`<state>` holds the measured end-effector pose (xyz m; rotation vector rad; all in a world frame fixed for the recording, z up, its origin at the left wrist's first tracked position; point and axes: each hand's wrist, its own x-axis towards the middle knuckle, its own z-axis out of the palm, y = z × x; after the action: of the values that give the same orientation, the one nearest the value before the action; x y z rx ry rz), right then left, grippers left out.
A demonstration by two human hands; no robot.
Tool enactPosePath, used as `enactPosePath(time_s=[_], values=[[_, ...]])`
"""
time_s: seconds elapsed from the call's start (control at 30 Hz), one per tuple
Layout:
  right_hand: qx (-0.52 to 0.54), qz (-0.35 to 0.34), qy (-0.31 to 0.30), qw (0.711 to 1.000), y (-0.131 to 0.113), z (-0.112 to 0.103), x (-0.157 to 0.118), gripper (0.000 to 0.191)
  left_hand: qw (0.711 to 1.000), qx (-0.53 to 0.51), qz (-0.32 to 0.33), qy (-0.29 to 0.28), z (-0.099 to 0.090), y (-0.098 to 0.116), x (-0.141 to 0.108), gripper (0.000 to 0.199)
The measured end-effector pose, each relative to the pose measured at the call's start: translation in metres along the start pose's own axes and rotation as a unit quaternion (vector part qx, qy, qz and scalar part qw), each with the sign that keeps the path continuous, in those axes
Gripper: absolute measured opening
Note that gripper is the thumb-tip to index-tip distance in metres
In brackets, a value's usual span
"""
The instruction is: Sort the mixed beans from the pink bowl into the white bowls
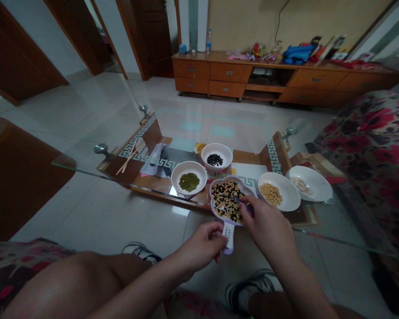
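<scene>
My left hand (201, 246) grips the white handle of a lilac plastic dish (216, 181) heaped with mixed beans. My right hand (269, 228) pinches a thin dark blue tool (242, 203) above the beans, and its exact kind is too small to tell. Beyond the dish, a white bowl (178, 174) holds green mung beans, and another white bowl (224, 154) holds black beans. To the right, a white plate (287, 195) holds yellow soybeans, and a second white plate (319, 186) holds a few pale pieces.
The bowls stand on a glass-topped table (159, 194) with a wooden underframe. Loose chopsticks (129, 157) lie at its left end. A floral sofa (372, 141) is on the right, my bare knee is at lower left, and a wooden cabinet (252, 79) stands beyond.
</scene>
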<state>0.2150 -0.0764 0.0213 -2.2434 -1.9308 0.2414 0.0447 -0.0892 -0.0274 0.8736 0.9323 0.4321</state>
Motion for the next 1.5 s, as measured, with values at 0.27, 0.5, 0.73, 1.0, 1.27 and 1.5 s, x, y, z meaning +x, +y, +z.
enactPosePath(time_s=[0.27,0.5,0.73,1.0,1.27,1.5], values=[[0.000,-0.013,0.006,1.000,-0.002,0.004,0.001,0.027,1.000,-0.005,-0.019,-0.001,0.000,-0.002,0.000,0.015],[0.007,-0.025,0.015,1.000,0.000,0.012,0.003,0.028,1.000,-0.003,-0.025,-0.012,0.001,-0.002,-0.003,0.015],[0.006,-0.010,-0.003,1.000,-0.004,0.013,0.004,0.024,0.999,-0.006,-0.025,-0.020,0.001,-0.003,-0.001,0.016],[0.004,-0.005,-0.019,1.000,-0.004,0.011,0.005,0.025,0.999,-0.006,-0.029,-0.018,0.001,-0.003,-0.001,0.014],[-0.007,0.000,-0.027,1.000,-0.004,0.009,0.004,0.025,0.999,-0.003,-0.030,-0.015,0.001,0.000,-0.002,0.013],[0.026,-0.021,0.003,0.999,-0.004,0.008,0.004,0.028,0.999,0.001,-0.035,-0.015,0.002,-0.001,-0.003,0.011]])
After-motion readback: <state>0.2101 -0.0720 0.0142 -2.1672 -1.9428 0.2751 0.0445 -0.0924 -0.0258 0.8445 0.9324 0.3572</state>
